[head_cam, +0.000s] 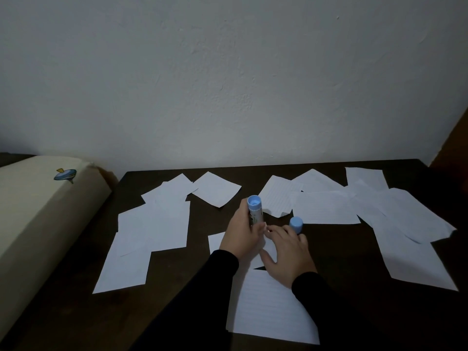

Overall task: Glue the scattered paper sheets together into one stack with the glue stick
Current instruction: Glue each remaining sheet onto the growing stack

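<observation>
- The left hand (241, 230) grips the glue stick (255, 210) around its lower body, fingers curled round the tube, holding it upright with its open blue end up over the dark wooden table (329, 312); that keeps the glue clear of the wood and ready to come down on paper.
- The right hand (288, 252) lies low over the table with fingers spread and fairly straight, and the blue cap (296, 224) stands on end at its fingertips. Whether the fingers pinch the cap or merely touch it I cannot tell (it looks more like a cap just set down or about to be lifted).
- A cap off and parked close by suggests the gluing itself is only getting ready; no stack shows yet.
- The paper sheets are white, some faintly lined, and lie loose across the table: an overlapping cluster on the left (152, 224), one tilted single sheet (216, 188) behind the hands, a wide overlapping spread on the right (392, 216), and a larger lined sheet (268, 307) nearest the person, partly under the right sleeve.
- A small piece (216, 241) lies directly beneath the two hands, probably the first to take glue.
- The glue stick is a short tube with a pale blue rim and a printed label (unreadable in this dim light).
- A cream cushioned edge (38, 219) bearing a spinning-top sticker (65, 175) sits just left of the table.
</observation>
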Demonstrator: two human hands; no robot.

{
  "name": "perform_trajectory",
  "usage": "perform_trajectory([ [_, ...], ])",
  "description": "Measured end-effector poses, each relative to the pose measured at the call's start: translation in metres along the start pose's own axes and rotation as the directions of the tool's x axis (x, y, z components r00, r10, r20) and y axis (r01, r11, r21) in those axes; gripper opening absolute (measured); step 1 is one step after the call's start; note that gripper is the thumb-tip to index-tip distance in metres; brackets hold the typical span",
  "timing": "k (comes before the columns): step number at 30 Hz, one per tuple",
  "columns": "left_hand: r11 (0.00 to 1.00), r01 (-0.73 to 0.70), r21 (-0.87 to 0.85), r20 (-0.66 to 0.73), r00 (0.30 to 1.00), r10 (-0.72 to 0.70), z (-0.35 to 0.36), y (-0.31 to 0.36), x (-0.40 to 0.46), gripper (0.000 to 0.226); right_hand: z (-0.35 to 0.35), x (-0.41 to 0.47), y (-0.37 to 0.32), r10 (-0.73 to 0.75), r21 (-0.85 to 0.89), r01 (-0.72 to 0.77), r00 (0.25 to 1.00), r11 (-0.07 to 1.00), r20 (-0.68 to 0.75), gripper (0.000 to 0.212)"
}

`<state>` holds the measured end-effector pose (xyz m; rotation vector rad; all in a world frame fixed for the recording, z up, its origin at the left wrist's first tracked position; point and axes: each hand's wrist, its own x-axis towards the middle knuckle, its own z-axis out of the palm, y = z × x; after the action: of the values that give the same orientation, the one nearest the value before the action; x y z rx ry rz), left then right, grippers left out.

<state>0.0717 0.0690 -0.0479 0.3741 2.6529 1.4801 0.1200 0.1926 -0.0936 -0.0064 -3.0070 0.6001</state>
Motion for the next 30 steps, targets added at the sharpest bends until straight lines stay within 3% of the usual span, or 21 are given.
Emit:
perform_trajectory([
  [6, 0.998, -0.007, 0.066, -0.064, 0.998, 0.011, -0.007, -0.008, 0.0, 0.045, -0.001, 0.0, -0.001, -0.016, -0.063, 0.016, 1.0, 0.998, -0.012, 0.05],
  [13, 0.996, 0.082, 0.03, -0.083, 0.993, -0.08, -0.032, -0.022, -0.009, 0.053, -0.001, 0.0, -0.003, 0.007, -0.105, -0.005, 1.0, 0.994, 0.017, 0.052],
  [23, 0.983, 0.186, -0.01, -0.244, 0.952, -0.182, -0.056, -0.047, -0.025, 0.05, -0.001, -0.001, -0.004, 0.003, -0.128, -0.001, 1.0, 0.992, 0.017, 0.05],
  [26, 0.931, 0.209, -0.3, -0.367, 0.875, -0.316, -0.053, -0.05, -0.035, 0.058, 0.001, 0.0, -0.004, 0.005, -0.133, -0.002, 1.0, 0.991, 0.024, 0.051],
  [28, 0.811, 0.155, -0.564, -0.463, 0.754, -0.466, -0.053, -0.052, -0.04, 0.063, 0.002, -0.001, -0.002, 0.003, -0.134, -0.002, 1.0, 0.991, 0.004, 0.051],
  [30, 0.715, 0.087, -0.693, -0.516, 0.633, -0.577, -0.055, -0.055, -0.042, 0.064, 0.003, 0.0, -0.001, 0.005, -0.112, -0.008, 1.0, 0.994, -0.02, 0.05],
])
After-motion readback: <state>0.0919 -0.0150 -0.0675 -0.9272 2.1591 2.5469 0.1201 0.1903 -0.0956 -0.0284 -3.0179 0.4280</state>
